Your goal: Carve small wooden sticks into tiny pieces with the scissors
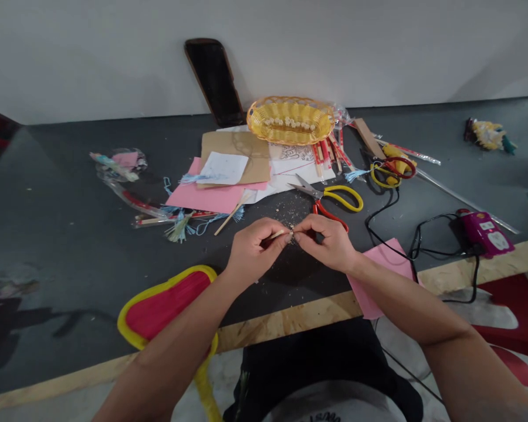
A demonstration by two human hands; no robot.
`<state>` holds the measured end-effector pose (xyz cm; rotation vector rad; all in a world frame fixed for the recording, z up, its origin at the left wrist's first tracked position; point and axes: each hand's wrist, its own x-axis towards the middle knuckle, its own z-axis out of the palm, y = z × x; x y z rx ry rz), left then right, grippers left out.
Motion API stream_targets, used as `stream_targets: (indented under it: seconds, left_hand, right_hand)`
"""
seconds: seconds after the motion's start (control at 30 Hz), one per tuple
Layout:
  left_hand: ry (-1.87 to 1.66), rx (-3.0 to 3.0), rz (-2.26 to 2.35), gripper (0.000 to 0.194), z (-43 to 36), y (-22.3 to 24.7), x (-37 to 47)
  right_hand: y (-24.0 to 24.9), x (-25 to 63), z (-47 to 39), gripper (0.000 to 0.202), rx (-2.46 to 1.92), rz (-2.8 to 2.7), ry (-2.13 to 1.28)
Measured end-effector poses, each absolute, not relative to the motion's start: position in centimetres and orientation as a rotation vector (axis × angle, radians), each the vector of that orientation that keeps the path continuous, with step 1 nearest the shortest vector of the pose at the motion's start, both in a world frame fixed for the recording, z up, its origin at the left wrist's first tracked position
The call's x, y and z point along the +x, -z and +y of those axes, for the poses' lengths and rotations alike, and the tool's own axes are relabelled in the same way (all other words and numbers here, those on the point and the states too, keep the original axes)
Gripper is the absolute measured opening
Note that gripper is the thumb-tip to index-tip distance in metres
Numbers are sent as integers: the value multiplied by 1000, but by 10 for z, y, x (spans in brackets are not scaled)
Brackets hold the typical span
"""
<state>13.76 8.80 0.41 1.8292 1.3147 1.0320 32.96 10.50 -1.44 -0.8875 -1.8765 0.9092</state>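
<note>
My left hand [259, 243] is closed in a pinch on a short, pale wooden stick [276, 234]. My right hand [323, 239] is pinched too, its fingertips meeting the left ones at a tiny pale bit [291, 233] whose kind I cannot make out. Light crumbs [288, 215] lie scattered on the dark table just beyond the fingers. Scissors [328, 196] with one yellow and one red handle lie with blades parted, close behind my right hand. A yellow basket [290, 120] at the back has a row of small pale pieces in it.
A phone [215, 82] leans on the wall. Pink paper [206, 196], brown card [235, 153] and blue tassels lie left of the scissors. A yellow-rimmed red fan-shaped piece [169, 305] is under my left forearm. Black cables run to a purple box [486, 233] at right.
</note>
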Motion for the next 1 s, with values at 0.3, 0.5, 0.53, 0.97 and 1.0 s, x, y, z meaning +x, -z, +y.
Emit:
stream_targets:
  seconds: [0.3, 0.5, 0.53, 0.97, 1.0]
  left_hand:
    - [-1016, 1765, 1282, 14, 86, -5, 140]
    - [-920, 1472, 1343, 29, 91, -6, 138]
    - [-915, 1444, 1324, 31, 91, -5, 137]
    - [-866, 1125, 1122, 49, 94, 11, 137]
    - [-864, 1113, 1116, 48, 94, 12, 137]
  right_hand:
    - [17, 331, 108, 11, -920, -1898, -834]
    - [17, 334, 111, 18, -896, -1805, -939]
    - [17, 333, 111, 16, -838, -1822, -941]
    - [17, 333, 114, 15, -982, -1680, -1119]
    - [17, 333, 114, 14, -986, -1687, -1116]
